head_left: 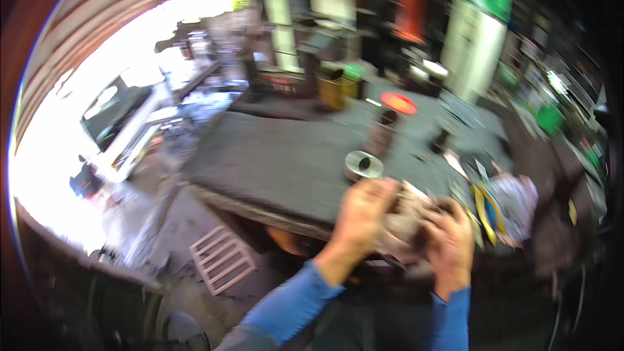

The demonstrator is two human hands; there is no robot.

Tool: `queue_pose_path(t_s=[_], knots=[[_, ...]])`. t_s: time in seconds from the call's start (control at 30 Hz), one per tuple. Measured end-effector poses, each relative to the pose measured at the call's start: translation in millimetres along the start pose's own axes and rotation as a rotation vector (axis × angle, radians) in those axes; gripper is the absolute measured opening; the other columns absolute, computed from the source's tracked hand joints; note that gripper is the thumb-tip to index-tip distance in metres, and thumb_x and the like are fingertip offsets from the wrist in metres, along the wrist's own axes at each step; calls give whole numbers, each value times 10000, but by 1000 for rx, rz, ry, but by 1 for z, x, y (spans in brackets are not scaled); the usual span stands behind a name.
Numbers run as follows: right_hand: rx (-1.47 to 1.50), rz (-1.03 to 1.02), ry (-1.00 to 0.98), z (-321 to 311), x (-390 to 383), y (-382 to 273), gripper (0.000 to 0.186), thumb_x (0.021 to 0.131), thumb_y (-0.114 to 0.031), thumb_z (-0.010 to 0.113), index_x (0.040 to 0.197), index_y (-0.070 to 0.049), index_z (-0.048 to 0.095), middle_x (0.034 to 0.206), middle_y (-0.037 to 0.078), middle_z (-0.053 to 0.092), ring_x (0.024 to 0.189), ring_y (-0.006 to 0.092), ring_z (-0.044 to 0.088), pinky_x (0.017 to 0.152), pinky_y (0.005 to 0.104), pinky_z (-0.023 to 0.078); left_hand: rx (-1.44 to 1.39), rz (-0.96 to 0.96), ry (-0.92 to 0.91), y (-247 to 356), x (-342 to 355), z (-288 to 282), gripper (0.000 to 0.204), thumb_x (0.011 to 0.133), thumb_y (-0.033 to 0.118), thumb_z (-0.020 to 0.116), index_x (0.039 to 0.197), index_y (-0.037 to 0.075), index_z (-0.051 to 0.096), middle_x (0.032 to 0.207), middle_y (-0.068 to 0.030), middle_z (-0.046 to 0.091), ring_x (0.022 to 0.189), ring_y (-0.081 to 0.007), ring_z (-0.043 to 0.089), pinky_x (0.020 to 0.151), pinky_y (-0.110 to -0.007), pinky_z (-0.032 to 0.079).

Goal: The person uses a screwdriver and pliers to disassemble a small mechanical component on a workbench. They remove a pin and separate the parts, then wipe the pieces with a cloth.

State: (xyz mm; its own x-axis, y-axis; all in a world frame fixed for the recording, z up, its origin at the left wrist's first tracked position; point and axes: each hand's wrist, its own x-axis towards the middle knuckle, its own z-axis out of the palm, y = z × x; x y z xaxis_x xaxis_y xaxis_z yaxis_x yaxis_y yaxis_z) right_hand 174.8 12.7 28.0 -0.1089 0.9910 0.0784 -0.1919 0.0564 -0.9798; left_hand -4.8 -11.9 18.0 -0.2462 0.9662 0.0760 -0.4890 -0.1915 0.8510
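Note:
Over the near edge of a dark-topped workbench [273,149], my two hands hold a crumpled greyish-brown cloth [404,224] between them. My left hand [364,211] is closed on the cloth's left side. On the other side, the bent fingers of my right hand [450,237] grip it. Motion blur and the folds hide whether anything lies inside. Just beyond my left hand sits a silvery metal ring [363,166], with a dark part visible inside it. A brownish cylinder [381,135] stands behind that ring.
Yellow-handled pliers [485,211] lie right of my hands, beside a pale crumpled plastic bag [515,205]. An orange-red round thing [398,103], a small dark cylinder [442,138] and a yellow container [333,91] stand farther back. A slatted grate [222,260] lies on the floor left.

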Motion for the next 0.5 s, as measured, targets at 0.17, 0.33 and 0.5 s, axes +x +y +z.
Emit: queue_pose_path(t_s=[0.17,0.33,0.5], knots=[[262,83,-65,-43,52,38,182,1007,-101,625,1171,-52,689,1016,28,693,890,164,694,779,301,577,181,124,-3,-56,30,16,335,1078,325,679,923,29,651,794,7,615,756,-63,532,665,-276,468],[-565,-147,93,27,6,-3,374,1043,-230,633,1183,110,702,1200,249,723,1064,328,667,984,420,509,239,207,96,-66,21,9,263,1060,242,704,1029,1,605,888,-8,616,840,-73,537,757,-289,490],[-612,-245,72,17,15,15,304,1039,-203,698,1125,87,727,1069,199,764,929,262,704,855,364,577,283,166,29,-69,31,9,324,1041,288,708,984,-5,584,858,-35,600,818,-109,528,749,-316,472]])
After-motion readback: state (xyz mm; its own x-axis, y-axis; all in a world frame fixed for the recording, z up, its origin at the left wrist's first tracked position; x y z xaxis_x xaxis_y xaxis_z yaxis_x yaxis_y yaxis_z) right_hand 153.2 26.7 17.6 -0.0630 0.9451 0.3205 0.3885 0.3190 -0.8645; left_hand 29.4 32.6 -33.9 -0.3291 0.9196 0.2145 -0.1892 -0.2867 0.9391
